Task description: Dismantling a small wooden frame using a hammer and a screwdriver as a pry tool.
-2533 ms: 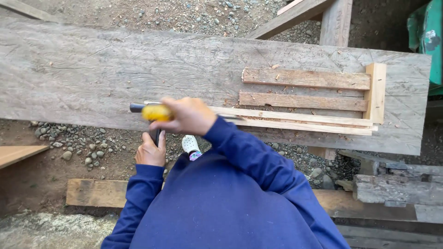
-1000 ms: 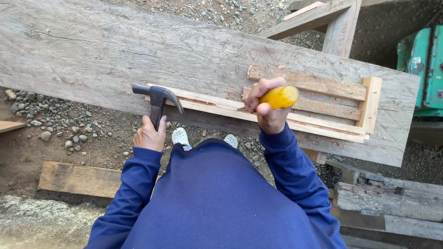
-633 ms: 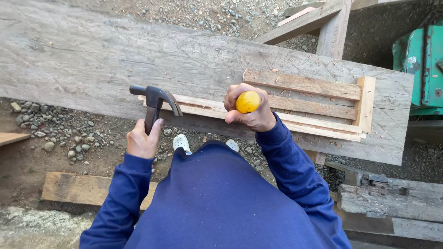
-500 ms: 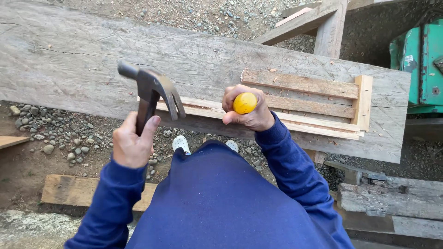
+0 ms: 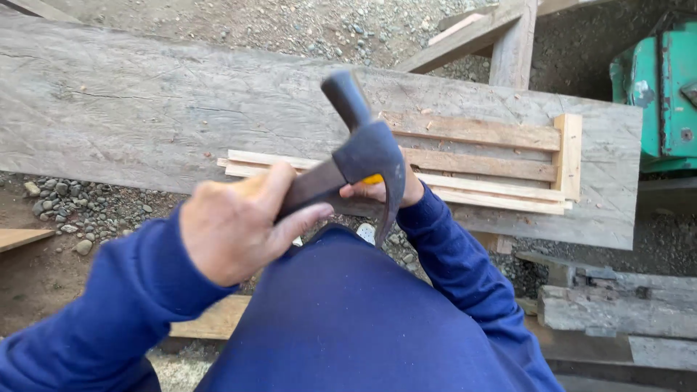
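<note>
Your left hand is wrapped around the handle of a claw hammer, fingers clamped tight on it, and the hammer is lifted close to the camera with its dark head above your right hand. Your right hand sits mostly hidden behind the hammer head; its fingers are closed on a yellow-handled tool, of which only a sliver shows. That hand rests at the near edge of the thin wooden strips lying on the big weathered plank that serves as your tabletop. The strips run lengthwise, with two wider slats behind them and a short cross piece at their right end. Gravel lies on the ground below the plank, and a green machine stands at the far right.
</note>
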